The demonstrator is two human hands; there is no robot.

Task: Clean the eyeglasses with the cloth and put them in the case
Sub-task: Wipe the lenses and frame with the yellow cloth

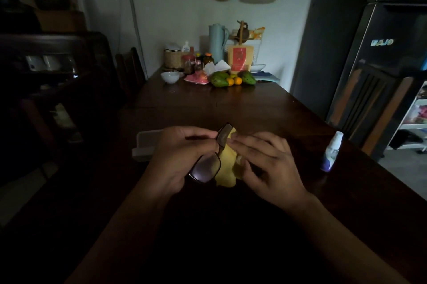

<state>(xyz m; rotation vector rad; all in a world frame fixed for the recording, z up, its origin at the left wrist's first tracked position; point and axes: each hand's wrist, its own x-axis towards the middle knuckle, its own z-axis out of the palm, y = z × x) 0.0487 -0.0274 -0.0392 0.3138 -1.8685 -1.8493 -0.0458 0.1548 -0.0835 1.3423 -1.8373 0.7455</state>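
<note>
Dark-framed eyeglasses (206, 167) are held above the dark wooden table (231, 108), tilted so one lens points away and one toward me. My left hand (175, 156) grips the frame at the bridge. My right hand (265, 163) pinches a yellow cloth (227, 166) against the far lens. Behind my left hand lies an open pale eyeglass case (146, 143), partly hidden by that hand.
A small spray bottle (331, 153) stands at the table's right edge. At the far end sit a white bowl (170, 76), fruit (233, 79), jars and a jug (217, 42). Chairs stand left and right; a dark fridge (392, 29) is on the right.
</note>
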